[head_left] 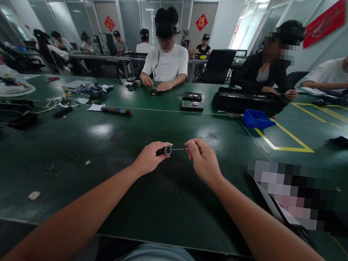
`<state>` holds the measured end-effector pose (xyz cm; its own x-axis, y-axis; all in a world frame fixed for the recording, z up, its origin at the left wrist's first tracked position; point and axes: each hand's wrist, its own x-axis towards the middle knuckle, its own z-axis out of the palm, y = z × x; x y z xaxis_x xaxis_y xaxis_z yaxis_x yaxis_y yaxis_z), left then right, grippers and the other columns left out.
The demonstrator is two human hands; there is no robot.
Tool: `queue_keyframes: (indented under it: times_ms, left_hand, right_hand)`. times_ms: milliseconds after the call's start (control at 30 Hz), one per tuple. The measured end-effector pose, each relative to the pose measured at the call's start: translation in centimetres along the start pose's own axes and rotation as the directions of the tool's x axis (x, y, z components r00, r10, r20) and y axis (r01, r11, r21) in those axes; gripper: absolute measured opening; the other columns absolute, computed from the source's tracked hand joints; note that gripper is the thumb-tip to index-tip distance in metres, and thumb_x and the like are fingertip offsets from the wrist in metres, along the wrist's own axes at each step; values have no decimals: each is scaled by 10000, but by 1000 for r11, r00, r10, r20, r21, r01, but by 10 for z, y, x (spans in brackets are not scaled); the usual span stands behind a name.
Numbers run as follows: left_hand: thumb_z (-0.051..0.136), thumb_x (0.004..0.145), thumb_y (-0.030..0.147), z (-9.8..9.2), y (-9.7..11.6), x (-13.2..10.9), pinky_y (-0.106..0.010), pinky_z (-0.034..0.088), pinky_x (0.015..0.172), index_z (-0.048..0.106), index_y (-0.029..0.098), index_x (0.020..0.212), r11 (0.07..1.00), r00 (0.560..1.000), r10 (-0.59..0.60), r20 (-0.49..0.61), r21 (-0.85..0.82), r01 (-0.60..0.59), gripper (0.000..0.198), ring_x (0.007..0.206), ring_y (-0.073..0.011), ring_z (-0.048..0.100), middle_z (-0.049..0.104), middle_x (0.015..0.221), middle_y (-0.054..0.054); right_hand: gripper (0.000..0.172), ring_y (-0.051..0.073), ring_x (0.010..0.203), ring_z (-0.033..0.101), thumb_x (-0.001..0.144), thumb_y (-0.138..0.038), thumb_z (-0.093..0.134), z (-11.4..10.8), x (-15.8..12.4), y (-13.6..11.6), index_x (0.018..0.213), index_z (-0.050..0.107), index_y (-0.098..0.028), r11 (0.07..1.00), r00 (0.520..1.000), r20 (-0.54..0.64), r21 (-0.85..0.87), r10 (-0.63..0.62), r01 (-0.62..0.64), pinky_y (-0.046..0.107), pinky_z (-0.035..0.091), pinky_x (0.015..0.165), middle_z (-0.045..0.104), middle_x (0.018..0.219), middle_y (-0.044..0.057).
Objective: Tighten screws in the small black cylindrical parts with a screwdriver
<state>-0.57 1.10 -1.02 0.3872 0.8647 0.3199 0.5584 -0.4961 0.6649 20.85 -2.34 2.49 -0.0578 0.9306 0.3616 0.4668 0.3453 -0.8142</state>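
My left hand [150, 158] is closed around a small black cylindrical part [167, 150] with a pale ring at its round end, which faces me. My right hand [203, 161] pinches the red handle of a thin screwdriver [178, 149]. Its slim metal shaft points left and reaches the ringed end of the part. Whether the tip touches the part or sits inside it is too small to tell. Both hands are held over the dark green table [151, 212], near its middle.
Beyond my hands lie a dark cylindrical tool [116, 110], opened hard drives [191, 106], a blue tray [257, 119] and a long black housing [249, 101]. A blurred-out flat object [289, 199] lies right of my arm. Cables [55, 103] clutter the left. Co-workers sit across the table.
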Motion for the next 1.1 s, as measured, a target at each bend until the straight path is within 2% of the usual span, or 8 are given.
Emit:
queue_keyframes:
  times_ms: [67, 267, 433, 600, 767, 933, 1033, 1100]
  left_hand:
    - [700, 843, 208, 0, 0, 0, -439, 431, 1035, 651, 267, 1235, 1000, 1000, 2, 0, -4, -2, 399, 1137, -234, 600, 681, 1204, -41]
    - [695, 847, 208, 0, 0, 0, -434, 438, 1032, 648, 269, 1240, 1000, 1000, 3, -4, -1, -3, 400, 1132, -232, 603, 680, 1200, -41]
    - [703, 837, 197, 0, 1, 1, -420, 438, 1034, 656, 260, 1223, 1000, 1000, 3, -5, 1, -3, 394, 1127, -227, 608, 684, 1189, -41]
    - [703, 840, 197, 1, 0, 1, -413, 438, 1025, 653, 259, 1226, 1000, 1000, 7, 0, -4, -7, 393, 1123, -222, 606, 684, 1186, -36]
    - [700, 847, 216, 0, 2, 0, -423, 440, 1024, 647, 264, 1240, 1000, 1000, 0, -3, -3, 0, 400, 1131, -231, 604, 681, 1197, -42]
    - [704, 843, 226, 0, 2, -1, -430, 448, 1015, 651, 272, 1237, 1000, 1000, -2, -6, 6, 2, 400, 1119, -235, 610, 688, 1188, -42]
    - [709, 840, 228, 0, 0, -1, -439, 445, 1020, 656, 276, 1235, 1000, 1000, -3, -16, 15, 3, 402, 1118, -237, 613, 693, 1192, -40]
    - [712, 840, 234, 0, -1, -1, -442, 445, 1021, 657, 278, 1241, 1000, 1000, -7, -24, 19, 7, 406, 1118, -239, 616, 697, 1194, -37]
  right_hand:
    - [310, 152, 582, 530, 989, -422, 417, 0, 0, 1, 902, 635, -221, 1000, 1000, -10, -28, -7, 6, 296, 375, 582, 545, 625, -25]
    - [234, 152, 613, 549, 963, -351, 452, 0, 0, 3, 947, 643, -217, 1000, 1000, -12, -17, -14, 14, 294, 391, 599, 617, 708, -5]
    - [306, 156, 598, 542, 980, -419, 435, 1, 0, 3, 890, 647, -218, 1000, 1000, -19, -17, -8, 8, 299, 387, 597, 584, 654, -13]
    - [207, 168, 645, 583, 959, -359, 470, 3, -1, 4, 1008, 615, -220, 1000, 999, -35, 10, -13, 13, 307, 421, 622, 620, 721, 0]
    - [222, 183, 709, 629, 939, -370, 518, 4, -1, 6, 1102, 556, -225, 999, 998, -67, 29, -17, 19, 324, 462, 668, 652, 805, 16]
    - [197, 178, 716, 621, 959, -406, 494, 5, 0, 7, 994, 580, -232, 999, 997, -73, 40, -24, 27, 317, 459, 675, 646, 784, 14]
    - [298, 167, 650, 580, 992, -438, 422, 4, -1, 6, 889, 608, -228, 999, 999, -44, -16, -32, 31, 307, 421, 625, 611, 696, 6]
    - [280, 168, 660, 585, 991, -413, 423, 4, -1, 7, 921, 618, -225, 999, 998, -48, -33, -33, 31, 312, 425, 635, 632, 726, 14]
